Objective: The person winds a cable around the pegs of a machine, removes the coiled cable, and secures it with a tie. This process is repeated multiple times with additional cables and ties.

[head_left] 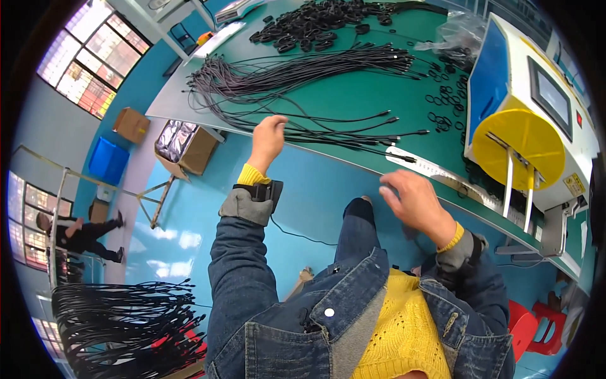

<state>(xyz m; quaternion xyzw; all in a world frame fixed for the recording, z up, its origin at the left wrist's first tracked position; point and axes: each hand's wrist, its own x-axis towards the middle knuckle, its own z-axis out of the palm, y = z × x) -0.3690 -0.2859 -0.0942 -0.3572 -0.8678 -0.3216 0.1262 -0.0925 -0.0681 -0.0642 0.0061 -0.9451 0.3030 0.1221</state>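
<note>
**Hands at the near edge of a green cable bench**

Nearest the camera is the person's denim jacket [353, 316] over a yellow knit top [404, 335], with a dark bundle of hanging cables [120, 328] at the near left. The right hand [413, 202] hovers in front of the bench's near edge, fingers spread apart and holding nothing, just near of a pale ruler strip [442, 174] fixed along that edge. The left hand [268, 139] reaches further out to the edge of the green table [353, 95], its fingers closed together on the near ends of a bunch of thin black cables [341, 136] that run rightward across the table toward their plug ends. A black strap [265, 189] sits on the left wrist above a yellow cuff.

Further back lies a bigger spread of black cables [297, 69], fanned from left to right. To the right stands a white and blue machine [536, 120] with a yellow round guard [521, 148] and a dark screen, with small black rings [442, 104] scattered on the table beside it. At the far end rests a heap of black loops [315, 25]. On the blue floor to the left stand cardboard boxes [189, 148] and a blue bin [108, 161].
</note>
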